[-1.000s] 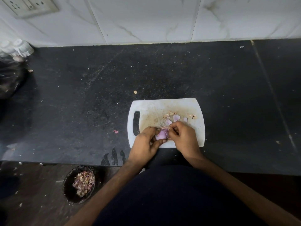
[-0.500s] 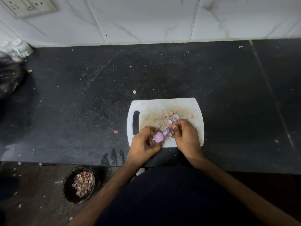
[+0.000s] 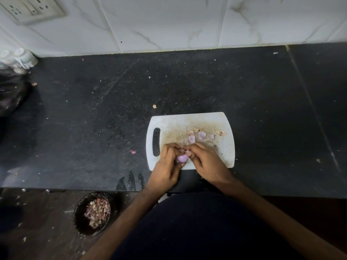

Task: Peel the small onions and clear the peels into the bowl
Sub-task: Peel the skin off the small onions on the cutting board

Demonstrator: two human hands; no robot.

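Observation:
A small purple onion (image 3: 182,158) sits between both hands over the near edge of the white cutting board (image 3: 225,147). My left hand (image 3: 167,166) cups it from the left. My right hand (image 3: 206,162) pinches at its top with the fingertips, where a bit of skin shows. Loose purple and tan peels (image 3: 201,135) lie on the board just beyond my hands. A dark bowl (image 3: 92,212) holding a heap of peels stands on the floor at the lower left, well below the counter edge.
The board rests on a black stone counter (image 3: 93,119) against a white tiled wall. A dark bag (image 3: 11,94) and white-capped bottles (image 3: 20,57) sit at the far left. Stray peel bits (image 3: 133,151) lie on the counter left of the board.
My right hand pulled a strip of skin away from the onion, then came back to it. Both hands have closed together around the onion again, slightly lower on the board.

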